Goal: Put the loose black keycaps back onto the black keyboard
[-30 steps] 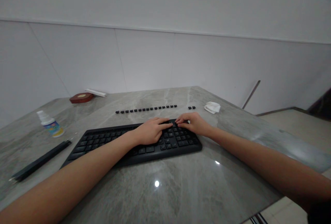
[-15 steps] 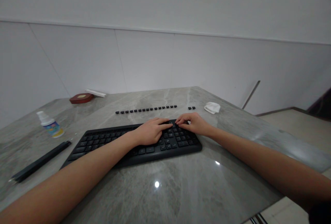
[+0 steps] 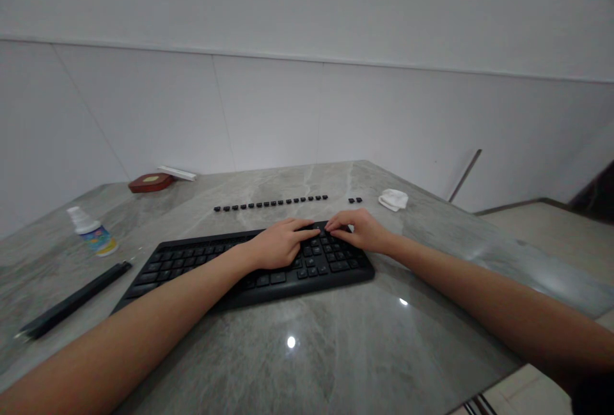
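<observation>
A black keyboard (image 3: pixel 307 284) lies on the marbled table, slightly slanted. My left hand (image 3: pixel 281 245) rests across its right half, palm down, with fingers stretched toward the top edge. At the keyboard's upper right, the fingertips of my right hand (image 3: pixel 359 228) are pinched together over the keys. Whatever is between them is too small and hidden to make out. Beyond the keyboard stands a long row of small black keycaps (image 3: pixel 273 203), and a separate pair of keycaps (image 3: pixel 355 200) sits farther right.
A crumpled white cloth (image 3: pixel 393 199) lies right of the keycaps. To the left are a spray bottle (image 3: pixel 97 236) and a long thin black object (image 3: pixel 71 300). A dark red box (image 3: pixel 150 182) and a white strip-like item (image 3: pixel 177 173) lie by the white wall (image 3: pixel 273 108).
</observation>
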`<state>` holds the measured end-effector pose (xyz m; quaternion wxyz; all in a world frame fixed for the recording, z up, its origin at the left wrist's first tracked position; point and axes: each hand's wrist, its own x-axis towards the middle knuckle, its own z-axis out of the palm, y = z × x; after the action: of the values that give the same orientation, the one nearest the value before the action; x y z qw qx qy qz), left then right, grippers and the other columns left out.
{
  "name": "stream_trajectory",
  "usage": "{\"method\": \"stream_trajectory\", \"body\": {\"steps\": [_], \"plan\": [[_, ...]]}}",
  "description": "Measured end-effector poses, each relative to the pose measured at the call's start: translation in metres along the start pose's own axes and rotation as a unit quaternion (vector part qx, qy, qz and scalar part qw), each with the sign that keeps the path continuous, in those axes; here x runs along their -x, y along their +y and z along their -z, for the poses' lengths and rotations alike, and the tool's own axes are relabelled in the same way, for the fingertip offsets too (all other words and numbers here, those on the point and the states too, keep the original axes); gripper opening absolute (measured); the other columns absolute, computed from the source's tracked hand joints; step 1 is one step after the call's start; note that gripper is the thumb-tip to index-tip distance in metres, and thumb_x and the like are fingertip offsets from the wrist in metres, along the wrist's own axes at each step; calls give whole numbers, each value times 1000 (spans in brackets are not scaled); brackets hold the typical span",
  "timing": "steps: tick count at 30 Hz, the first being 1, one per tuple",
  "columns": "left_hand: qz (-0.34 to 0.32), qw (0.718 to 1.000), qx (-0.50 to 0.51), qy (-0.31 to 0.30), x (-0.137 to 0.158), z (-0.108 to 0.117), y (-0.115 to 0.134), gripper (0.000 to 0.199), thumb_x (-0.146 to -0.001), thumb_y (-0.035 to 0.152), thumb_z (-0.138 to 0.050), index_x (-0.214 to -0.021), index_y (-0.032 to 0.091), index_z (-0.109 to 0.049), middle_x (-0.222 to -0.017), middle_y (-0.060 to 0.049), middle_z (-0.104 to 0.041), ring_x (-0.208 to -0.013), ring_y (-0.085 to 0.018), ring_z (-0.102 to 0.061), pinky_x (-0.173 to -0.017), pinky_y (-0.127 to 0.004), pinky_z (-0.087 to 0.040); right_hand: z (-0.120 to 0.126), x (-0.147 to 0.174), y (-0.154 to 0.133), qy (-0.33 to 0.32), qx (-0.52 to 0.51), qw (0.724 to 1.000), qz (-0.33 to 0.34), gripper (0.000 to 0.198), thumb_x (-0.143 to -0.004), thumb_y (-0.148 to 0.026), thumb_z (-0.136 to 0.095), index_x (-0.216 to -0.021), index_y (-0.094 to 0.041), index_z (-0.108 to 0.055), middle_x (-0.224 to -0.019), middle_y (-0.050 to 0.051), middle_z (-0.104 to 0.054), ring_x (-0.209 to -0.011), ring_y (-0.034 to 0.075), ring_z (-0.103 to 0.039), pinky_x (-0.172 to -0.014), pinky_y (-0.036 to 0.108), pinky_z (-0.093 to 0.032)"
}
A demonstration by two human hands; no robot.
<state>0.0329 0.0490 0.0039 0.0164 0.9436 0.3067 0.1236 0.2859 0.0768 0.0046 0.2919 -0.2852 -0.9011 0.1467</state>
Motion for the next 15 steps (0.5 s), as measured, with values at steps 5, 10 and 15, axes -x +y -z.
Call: {"method": "stream_trajectory", "body": {"steps": [5, 10, 15], "plan": [[-2, 1000, -1, 8, 0, -1, 0, 54, -84, 8, -38, -135, 20, -48, -143, -8, -44, -127, -25, -44, -108, -45, -36, 2, -1, -3, -5, 33, 998, 44, 15, -85, -21, -56, -87, -20, -71, -89, 6, -72, -84, 17, -67, -81, 32, -52], [-2, 1000, -12, 2, 0, 0, 1, 53, -84, 8, -38, -135, 17, -49, -141, -11, -45, -126, -26, -45, -107, -44, -37, 3, -1, -4, -4, 50, 997, 58, 17, -85, -20, -56, -85, -20, -72, -88, 6, -72, -83, 17, -66, -80, 31, -52], [-8, 1000, -16, 9, 0, 1, 1, 54, -83, 7, -39, -135, 19, -48, -142, -8, -44, -125, -24, -45, -107, -44, -37, 3, 1, -5, -2, 87, 993, 86, 19, -86, -21, -54, -85, -18, -73, -96, 8, -70, -88, 19, -64, -83, 35, -51]]}}
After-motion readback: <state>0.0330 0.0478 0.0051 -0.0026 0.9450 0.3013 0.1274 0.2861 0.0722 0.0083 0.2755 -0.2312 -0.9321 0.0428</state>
